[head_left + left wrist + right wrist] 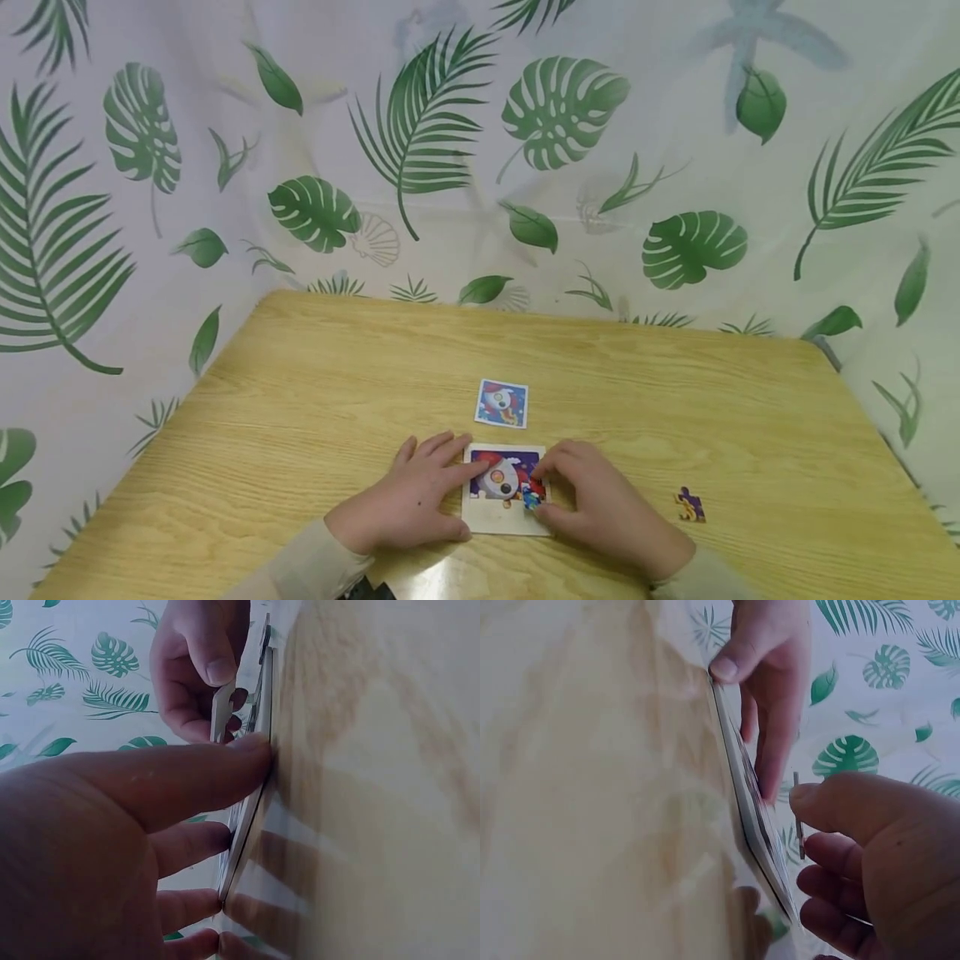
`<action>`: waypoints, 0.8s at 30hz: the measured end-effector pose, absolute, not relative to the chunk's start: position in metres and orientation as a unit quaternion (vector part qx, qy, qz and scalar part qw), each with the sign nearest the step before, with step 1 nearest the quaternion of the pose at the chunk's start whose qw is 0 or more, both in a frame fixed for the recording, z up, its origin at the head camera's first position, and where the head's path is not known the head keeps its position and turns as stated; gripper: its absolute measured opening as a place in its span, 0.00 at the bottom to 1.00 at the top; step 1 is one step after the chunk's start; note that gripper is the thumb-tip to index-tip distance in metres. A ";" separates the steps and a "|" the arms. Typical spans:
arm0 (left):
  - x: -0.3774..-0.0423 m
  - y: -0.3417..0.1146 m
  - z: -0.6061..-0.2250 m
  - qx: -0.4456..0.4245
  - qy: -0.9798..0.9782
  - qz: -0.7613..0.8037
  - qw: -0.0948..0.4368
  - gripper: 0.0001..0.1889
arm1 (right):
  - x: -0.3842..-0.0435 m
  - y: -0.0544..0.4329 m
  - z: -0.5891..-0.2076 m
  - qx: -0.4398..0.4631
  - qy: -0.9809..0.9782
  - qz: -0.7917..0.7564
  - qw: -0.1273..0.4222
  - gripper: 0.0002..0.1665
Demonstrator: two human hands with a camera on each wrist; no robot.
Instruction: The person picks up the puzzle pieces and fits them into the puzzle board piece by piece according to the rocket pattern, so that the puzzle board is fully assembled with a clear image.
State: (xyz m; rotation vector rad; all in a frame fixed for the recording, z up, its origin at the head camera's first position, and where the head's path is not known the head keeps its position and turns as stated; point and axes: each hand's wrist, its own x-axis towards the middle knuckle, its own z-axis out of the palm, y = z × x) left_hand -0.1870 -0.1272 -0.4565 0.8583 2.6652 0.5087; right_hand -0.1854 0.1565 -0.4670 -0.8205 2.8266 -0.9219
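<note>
A square puzzle board (pixel 498 521) with a pale frame lies on the table, its upper part filled with a rocket picture and its lower part bare. My left hand (pixel 420 496) rests at its left side with fingers spread, the index finger reaching over the picture. The thumb touches the board's near edge in the left wrist view. Between thumb and fingers, my right hand (pixel 603 508) pinches a blue puzzle piece (pixel 532 498) over the board's right side. Edge-on in the right wrist view, the puzzle piece (pixel 799 829) is held above the board (pixel 742 802).
Just beyond the board lies a small picture card (pixel 502 404) showing the same rocket. A loose purple and orange puzzle piece (pixel 691 505) is on the wooden table (pixel 360 358) to the right. A leaf-patterned cloth (pixel 450 167) hangs behind the table.
</note>
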 end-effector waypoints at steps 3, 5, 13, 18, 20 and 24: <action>-0.186 -0.129 -0.455 0.299 0.926 0.175 0.148 0.44 | -0.182 0.142 -0.468 -0.271 0.916 -0.294 0.036 0.15; -0.185 -0.130 -0.454 0.300 0.926 0.174 0.149 0.43 | -0.180 0.132 -0.470 -0.287 0.912 -0.292 0.033 0.15; -0.184 -0.131 -0.456 0.308 0.925 0.167 0.145 0.43 | -0.175 0.101 -0.477 -0.327 0.903 -0.278 -0.007 0.15; -0.185 -0.132 -0.457 0.309 0.926 0.165 0.144 0.46 | -0.175 0.099 -0.481 -0.329 0.907 -0.263 -0.014 0.14; -0.185 -0.131 -0.457 0.309 0.927 0.163 0.140 0.45 | -0.175 0.101 -0.481 -0.330 0.905 -0.267 -0.010 0.15; -0.185 -0.128 -0.457 0.305 0.928 0.169 0.133 0.43 | -0.175 0.110 -0.478 -0.335 0.899 -0.282 0.009 0.15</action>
